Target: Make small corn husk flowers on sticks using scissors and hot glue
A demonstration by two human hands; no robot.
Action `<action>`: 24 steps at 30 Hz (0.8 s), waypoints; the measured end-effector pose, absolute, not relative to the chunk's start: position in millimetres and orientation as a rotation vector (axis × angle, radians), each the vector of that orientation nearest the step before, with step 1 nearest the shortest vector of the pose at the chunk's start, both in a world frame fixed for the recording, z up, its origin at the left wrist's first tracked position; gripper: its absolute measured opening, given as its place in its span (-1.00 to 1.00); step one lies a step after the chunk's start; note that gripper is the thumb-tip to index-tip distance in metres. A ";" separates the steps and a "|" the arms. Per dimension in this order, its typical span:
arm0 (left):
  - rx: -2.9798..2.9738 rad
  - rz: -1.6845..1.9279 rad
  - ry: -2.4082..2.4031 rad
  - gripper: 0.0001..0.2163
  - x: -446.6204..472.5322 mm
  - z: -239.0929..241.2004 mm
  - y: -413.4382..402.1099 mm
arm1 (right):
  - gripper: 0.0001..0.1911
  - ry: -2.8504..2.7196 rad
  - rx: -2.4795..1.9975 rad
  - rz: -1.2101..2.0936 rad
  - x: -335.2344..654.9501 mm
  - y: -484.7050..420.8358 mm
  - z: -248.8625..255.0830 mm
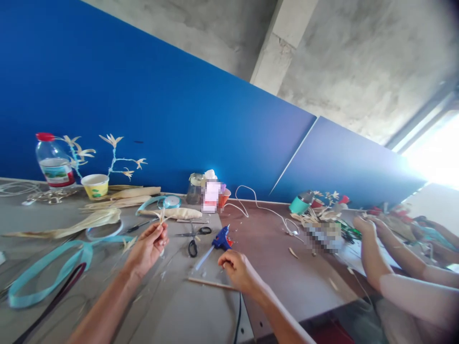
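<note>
My left hand (pixel 152 243) pinches a small pale flower (pixel 162 217) of dried husk strips between thumb and fingertips, petals pointing up. My right hand (pixel 236 270) is curled closed just below a blue glue gun (pixel 221 238), apparently not gripping it; whatever its fingers may hold cannot be made out. A translucent glue stick (pixel 203 258) sticks out of the gun toward the lower left. Between my hands, black-handled scissors (pixel 193 246) lie with blades apart. A thin wooden stick (pixel 211 284) rests in front of my right hand.
Light-blue ribbon (pixel 27 286) and dried husks (pixel 96 218) spread over the left side. A yellow cup (pixel 95 186) with husk-flower stems and a red-capped bottle (pixel 53 165) stand by the blue partition (pixel 161 119). A white cord (pixel 263 208) crosses behind. At right are a co-worker's hands (pixel 367 224).
</note>
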State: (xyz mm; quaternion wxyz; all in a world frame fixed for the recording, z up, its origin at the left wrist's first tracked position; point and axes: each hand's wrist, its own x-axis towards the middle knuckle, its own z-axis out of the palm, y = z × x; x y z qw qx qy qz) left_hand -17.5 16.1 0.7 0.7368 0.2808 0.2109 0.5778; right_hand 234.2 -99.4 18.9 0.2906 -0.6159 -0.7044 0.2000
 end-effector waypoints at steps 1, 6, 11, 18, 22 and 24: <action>0.619 1.273 0.458 -0.91 -18.6 1.2 16.5 | -0.70 -1.881 -1.643 0.539 229.0 -100.3 18.8; 0.616 1.352 0.388 -0.90 -29.0 3.8 20.7 | -0.71 -1.966 -1.589 0.596 198.9 -93.0 21.0; 0.558 1.467 0.333 -0.92 -39.8 6.1 25.5 | -0.80 -2.115 -1.556 0.578 174.2 -89.9 23.0; 0.571 1.413 0.342 -0.93 -33.2 7.3 20.6 | -0.83 -2.294 -1.912 0.340 175.0 -96.8 16.3; 0.604 1.344 0.355 -0.92 -27.0 9.7 14.8 | -0.77 -2.356 -1.812 0.372 176.5 -94.6 7.1; 0.619 1.330 0.348 -0.92 -26.0 9.9 13.3 | -0.79 -2.307 -1.708 0.380 177.6 -90.6 6.4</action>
